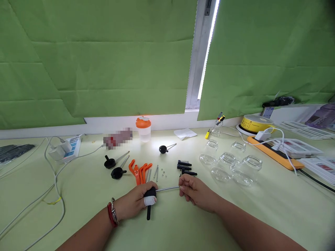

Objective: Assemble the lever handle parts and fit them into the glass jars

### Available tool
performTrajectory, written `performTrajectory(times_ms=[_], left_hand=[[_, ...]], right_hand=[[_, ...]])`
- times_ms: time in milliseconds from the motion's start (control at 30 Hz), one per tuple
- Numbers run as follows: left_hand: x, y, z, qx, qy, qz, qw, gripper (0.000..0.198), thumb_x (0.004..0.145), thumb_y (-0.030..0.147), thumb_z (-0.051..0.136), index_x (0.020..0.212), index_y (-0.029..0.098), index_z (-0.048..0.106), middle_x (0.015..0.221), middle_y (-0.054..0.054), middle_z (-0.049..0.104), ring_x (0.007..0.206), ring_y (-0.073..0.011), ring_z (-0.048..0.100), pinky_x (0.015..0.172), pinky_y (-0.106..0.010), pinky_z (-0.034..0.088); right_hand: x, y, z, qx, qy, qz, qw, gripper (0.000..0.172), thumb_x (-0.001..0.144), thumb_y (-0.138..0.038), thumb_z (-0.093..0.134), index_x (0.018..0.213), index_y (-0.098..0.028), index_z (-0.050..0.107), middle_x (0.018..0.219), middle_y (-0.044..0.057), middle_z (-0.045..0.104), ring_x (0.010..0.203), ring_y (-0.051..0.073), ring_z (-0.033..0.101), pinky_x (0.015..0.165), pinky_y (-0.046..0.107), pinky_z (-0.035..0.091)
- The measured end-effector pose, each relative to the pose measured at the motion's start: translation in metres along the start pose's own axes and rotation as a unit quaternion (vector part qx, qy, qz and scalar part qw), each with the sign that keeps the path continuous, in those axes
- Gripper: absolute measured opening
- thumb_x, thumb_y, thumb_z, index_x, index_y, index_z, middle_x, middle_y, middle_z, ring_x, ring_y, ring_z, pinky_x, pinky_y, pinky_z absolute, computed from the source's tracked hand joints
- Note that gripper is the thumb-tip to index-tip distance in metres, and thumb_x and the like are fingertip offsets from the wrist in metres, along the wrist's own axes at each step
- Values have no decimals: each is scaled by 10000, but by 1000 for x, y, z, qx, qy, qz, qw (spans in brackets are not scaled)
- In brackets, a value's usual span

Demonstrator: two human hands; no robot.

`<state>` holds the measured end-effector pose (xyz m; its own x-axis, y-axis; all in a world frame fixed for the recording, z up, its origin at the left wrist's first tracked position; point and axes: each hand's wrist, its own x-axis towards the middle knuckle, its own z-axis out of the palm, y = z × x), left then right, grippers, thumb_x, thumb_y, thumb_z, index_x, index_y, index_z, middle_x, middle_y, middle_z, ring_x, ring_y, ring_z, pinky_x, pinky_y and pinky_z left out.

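My left hand [134,202] is wrapped round a round black cap [150,192] with a short black handle pointing down and a metal rod [167,189] sticking out to the right. A white wrap covers one finger of this hand. At the rod's far end, my right hand [196,191] pinches the tip between thumb and fingers; anything else there is hidden. Just beyond lie orange curved levers [136,173], long screws [156,173], tiny nuts [163,172] and black parts with springs [184,166]. Three similar black caps with rods [118,173] rest farther off.
Several clear glass jars [227,169] stand on the right, near an orange power strip [274,153]. An orange-lidded cup [143,129] is at the back. White cables [56,181] cross the left side. A jar holding screwdrivers [217,129] stands by the wall.
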<state>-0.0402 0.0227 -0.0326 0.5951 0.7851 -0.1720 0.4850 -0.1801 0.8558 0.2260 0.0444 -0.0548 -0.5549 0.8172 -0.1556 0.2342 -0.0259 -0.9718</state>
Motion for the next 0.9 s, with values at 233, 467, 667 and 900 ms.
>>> performTrajectory(times_ms=[233, 467, 667, 900], left_hand=[[-1, -3, 1, -8, 0, 4, 1000, 241, 877, 416, 443, 999, 209, 459, 729, 38, 370, 606, -113, 338, 547, -224, 326], [-2, -4, 1, -13, -5, 0, 1000, 245, 877, 417, 444, 1013, 213, 460, 726, 41, 366, 604, -110, 335, 548, -224, 319], [-1, -4, 1, -8, 1, 5, 1000, 233, 876, 406, 456, 1010, 216, 464, 747, 37, 379, 620, -112, 334, 555, -221, 324], [0, -6, 1, -25, -4, 10, 1000, 237, 880, 410, 447, 1013, 214, 458, 732, 40, 369, 595, -106, 327, 532, -216, 316]], right_hand=[[1, 0, 0, -4, -1, 4, 1000, 163, 868, -369, 435, 867, -209, 466, 770, 0, 577, 571, 83, 454, 413, 166, 314], [0, -3, 0, -20, 4, 14, 1000, 246, 874, -423, 431, 800, -194, 484, 711, -7, 556, 527, 71, 422, 418, 169, 316], [0, -2, -1, -41, 7, 31, 999, 323, 890, -462, 392, 768, -184, 503, 591, -32, 485, 467, 62, 367, 435, 184, 324], [0, -3, -1, -5, 1, 24, 1000, 192, 862, -397, 462, 891, -208, 480, 744, -6, 552, 563, 82, 454, 429, 168, 317]])
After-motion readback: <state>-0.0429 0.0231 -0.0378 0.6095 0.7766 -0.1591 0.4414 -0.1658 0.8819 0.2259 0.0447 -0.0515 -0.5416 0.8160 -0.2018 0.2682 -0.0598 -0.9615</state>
